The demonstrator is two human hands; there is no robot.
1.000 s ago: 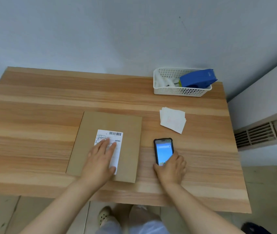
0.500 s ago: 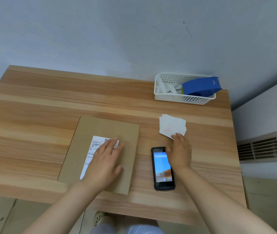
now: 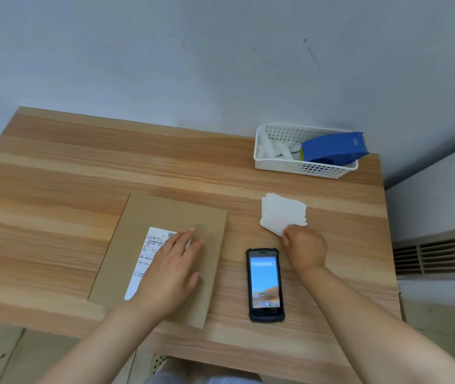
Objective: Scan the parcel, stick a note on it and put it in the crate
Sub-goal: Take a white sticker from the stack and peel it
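A flat brown cardboard parcel [image 3: 176, 212] lies on the wooden table [image 3: 54, 189], and a white shipping label [image 3: 148, 253] with a barcode is stuck to it. My left hand [image 3: 171, 270] rests flat on the parcel with its fingers spread, covering part of the label. A loose stack of white notes [image 3: 283, 212] sits to the right of the parcel. My right hand [image 3: 305, 249] has its fingers curled onto the near corner of that stack. A black handheld scanner phone [image 3: 265, 284] lies face up between my hands with its screen lit; neither hand touches it.
A white plastic basket [image 3: 304, 170] at the table's back right holds a blue tape dispenser [image 3: 331, 148] and white rolls. Brown cardboard [image 3: 4, 353] shows below the table's front left edge. A wall unit with a vent [image 3: 437, 256] stands to the right.
My right hand let go of the phone, moved away from me to the stack of notes and closed on its near corner. My left hand slid slightly right on the parcel.
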